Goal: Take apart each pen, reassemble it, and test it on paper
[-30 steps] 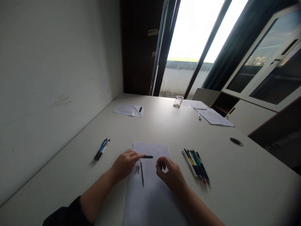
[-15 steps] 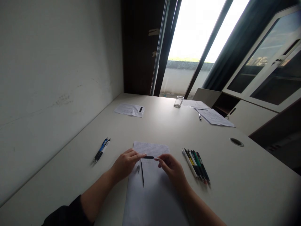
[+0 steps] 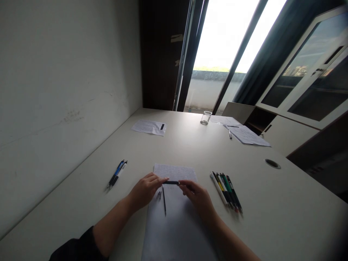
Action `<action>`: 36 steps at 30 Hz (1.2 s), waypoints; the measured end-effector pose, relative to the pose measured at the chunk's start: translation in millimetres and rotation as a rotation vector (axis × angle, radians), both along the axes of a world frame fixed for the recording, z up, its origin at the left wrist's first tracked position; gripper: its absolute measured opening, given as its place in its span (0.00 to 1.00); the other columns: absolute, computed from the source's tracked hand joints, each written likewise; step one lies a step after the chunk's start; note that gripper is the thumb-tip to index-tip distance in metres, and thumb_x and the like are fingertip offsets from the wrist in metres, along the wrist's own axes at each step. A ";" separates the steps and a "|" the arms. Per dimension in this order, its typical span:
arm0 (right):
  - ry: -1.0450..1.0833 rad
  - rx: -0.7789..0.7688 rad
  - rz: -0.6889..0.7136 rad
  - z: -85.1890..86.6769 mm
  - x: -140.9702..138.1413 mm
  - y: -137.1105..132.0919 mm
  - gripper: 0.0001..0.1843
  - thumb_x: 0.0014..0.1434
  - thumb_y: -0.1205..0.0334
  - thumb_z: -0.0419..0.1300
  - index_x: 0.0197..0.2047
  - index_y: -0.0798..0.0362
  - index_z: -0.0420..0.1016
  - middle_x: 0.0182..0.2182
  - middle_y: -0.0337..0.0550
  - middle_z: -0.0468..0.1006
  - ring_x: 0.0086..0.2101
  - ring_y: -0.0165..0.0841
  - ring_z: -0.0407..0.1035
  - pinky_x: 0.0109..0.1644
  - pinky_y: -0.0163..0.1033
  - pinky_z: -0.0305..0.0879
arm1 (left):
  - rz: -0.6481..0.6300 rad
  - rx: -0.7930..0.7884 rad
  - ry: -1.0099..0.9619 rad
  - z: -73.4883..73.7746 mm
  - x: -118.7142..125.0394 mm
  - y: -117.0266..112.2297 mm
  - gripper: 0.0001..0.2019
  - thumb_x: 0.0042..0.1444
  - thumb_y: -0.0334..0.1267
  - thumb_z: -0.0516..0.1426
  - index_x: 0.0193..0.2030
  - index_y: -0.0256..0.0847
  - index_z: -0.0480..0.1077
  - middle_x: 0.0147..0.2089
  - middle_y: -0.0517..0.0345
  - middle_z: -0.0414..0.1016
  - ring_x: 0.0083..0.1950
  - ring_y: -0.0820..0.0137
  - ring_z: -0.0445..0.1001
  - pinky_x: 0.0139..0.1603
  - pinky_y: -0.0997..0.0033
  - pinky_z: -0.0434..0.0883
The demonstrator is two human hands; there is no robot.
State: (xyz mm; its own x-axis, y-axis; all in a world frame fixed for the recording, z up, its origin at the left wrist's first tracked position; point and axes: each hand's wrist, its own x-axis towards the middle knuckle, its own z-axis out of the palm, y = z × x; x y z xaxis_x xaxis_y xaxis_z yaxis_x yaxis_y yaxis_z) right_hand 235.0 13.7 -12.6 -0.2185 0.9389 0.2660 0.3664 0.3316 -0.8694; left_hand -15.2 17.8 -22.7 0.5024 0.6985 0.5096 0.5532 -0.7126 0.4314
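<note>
A dark pen barrel (image 3: 172,182) is held level above the paper between my two hands. My left hand (image 3: 145,189) pinches its left end between thumb and fingers. At the right end, the fingertips of my right hand (image 3: 196,194) close around the barrel's tip, where a small pale part shows. Below the barrel, a thin dark pen refill (image 3: 164,201) lies on the paper sheet (image 3: 174,232). Small pen parts (image 3: 159,195), too small to make out exactly, lie just left of the refill.
Two pens (image 3: 117,174) lie to the left. Several pens (image 3: 226,191) sit in a row at the right. Farther back are a plastic-wrapped paper (image 3: 148,127), a glass jar (image 3: 206,117) and a stack of papers (image 3: 248,136) with a pen (image 3: 230,134). A cable hole (image 3: 272,164) is at right.
My right hand's fingers have straightened and moved slightly left, closer against the barrel's end. My left hand keeps its grip, and the refill and small parts stay in place.
</note>
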 end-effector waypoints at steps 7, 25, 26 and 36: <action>-0.139 0.214 0.055 -3.5 -0.7 -1.4 0.09 0.65 0.58 0.57 0.41 0.50 0.77 0.33 0.43 0.78 0.27 0.31 0.68 0.33 0.36 0.67 | 0.047 -0.065 -0.055 2.5 0.1 -2.7 0.14 0.67 0.29 0.51 0.57 0.43 0.67 0.46 0.51 0.76 0.47 0.65 0.74 0.49 0.61 0.75; -0.820 0.627 0.445 5.6 -10.1 -20.0 0.10 0.67 0.62 0.58 0.50 0.44 0.76 0.40 0.42 0.74 0.39 0.34 0.65 0.42 0.39 0.62 | 0.163 -0.180 -0.073 6.3 -1.5 -5.7 0.11 0.67 0.31 0.48 0.53 0.42 0.65 0.42 0.53 0.77 0.40 0.67 0.76 0.41 0.69 0.73; -0.826 0.628 0.440 4.8 -9.8 -19.7 0.08 0.67 0.62 0.58 0.48 0.45 0.76 0.40 0.42 0.74 0.39 0.34 0.65 0.42 0.40 0.61 | 0.168 -0.175 -0.069 6.3 -1.4 -5.5 0.11 0.67 0.31 0.48 0.53 0.42 0.65 0.41 0.53 0.76 0.40 0.67 0.76 0.41 0.69 0.73; -0.885 0.575 0.466 19.6 -15.3 -26.9 0.04 0.68 0.66 0.56 0.40 0.52 0.72 0.40 0.43 0.73 0.39 0.35 0.63 0.43 0.40 0.61 | 0.173 -0.173 -0.050 5.7 -1.0 -5.0 0.11 0.67 0.31 0.48 0.52 0.41 0.66 0.42 0.52 0.75 0.39 0.66 0.74 0.40 0.68 0.72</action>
